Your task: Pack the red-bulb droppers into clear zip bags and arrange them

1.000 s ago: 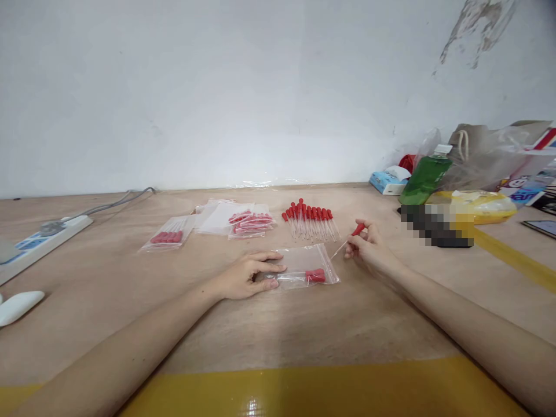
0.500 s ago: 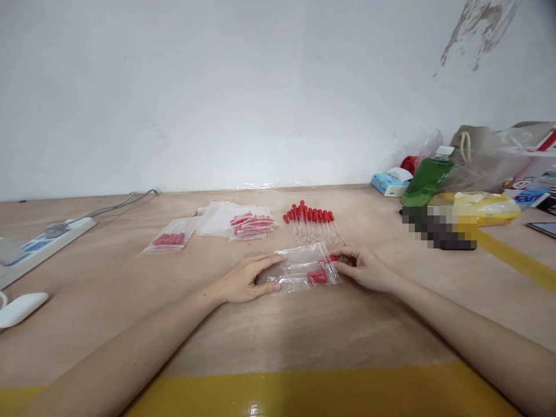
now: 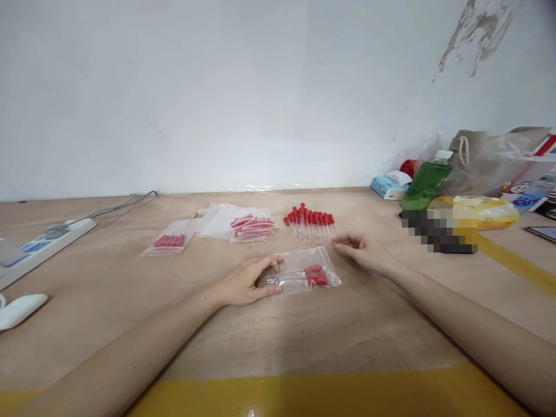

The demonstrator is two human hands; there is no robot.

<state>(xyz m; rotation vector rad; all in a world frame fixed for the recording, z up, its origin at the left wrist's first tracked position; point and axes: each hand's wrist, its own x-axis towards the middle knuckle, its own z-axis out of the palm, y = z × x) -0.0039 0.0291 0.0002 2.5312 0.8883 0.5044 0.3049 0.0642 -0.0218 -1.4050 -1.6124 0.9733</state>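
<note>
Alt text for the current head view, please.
A person's left hand rests on the left end of a clear bag with red-topped droppers inside; the right hand is by the bag's far right corner, near loose droppers. More bags lie farther back on the wood-look tabletop, left of the loose droppers.

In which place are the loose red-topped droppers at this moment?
In the head view, the loose red-topped droppers lie slightly right of centre, between the stacked bags and the right hand.
</note>
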